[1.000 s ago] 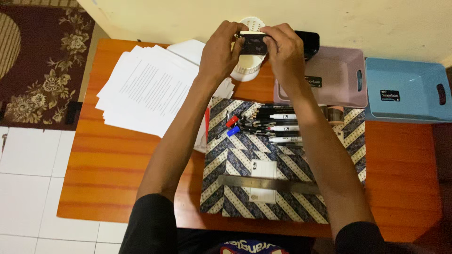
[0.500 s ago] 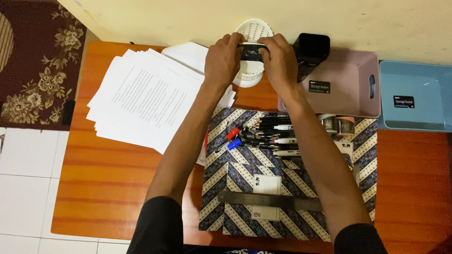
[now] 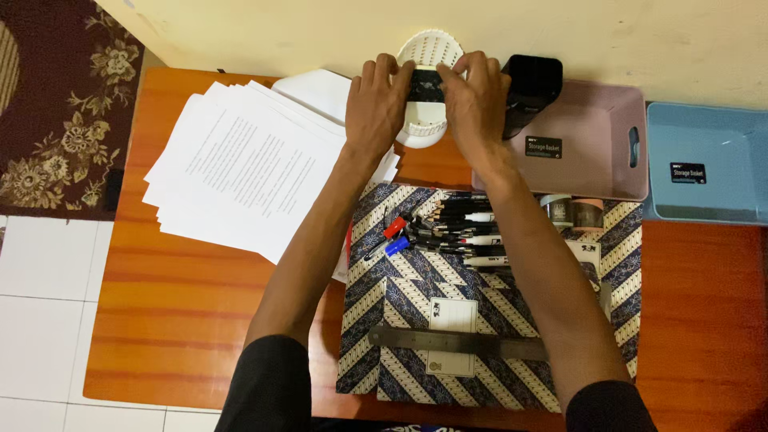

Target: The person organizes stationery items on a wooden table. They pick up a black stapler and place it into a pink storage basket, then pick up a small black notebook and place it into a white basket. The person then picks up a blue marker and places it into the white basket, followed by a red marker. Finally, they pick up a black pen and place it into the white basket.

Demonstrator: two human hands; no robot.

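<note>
Fingers of left hand [image 3: 376,104] and right hand [image 3: 478,104] pinch a small black label [image 3: 426,85] against the white perforated cup [image 3: 428,56].

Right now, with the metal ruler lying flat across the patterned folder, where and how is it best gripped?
Probably at the metal ruler's left end, coming from the left. It lies flat on the patterned folder, so its thin edge offers little to pinch from above. The right end runs under the right forearm, while the left end is exposed; sliding it off the folder's edge first might free an edge to pinch.
</note>
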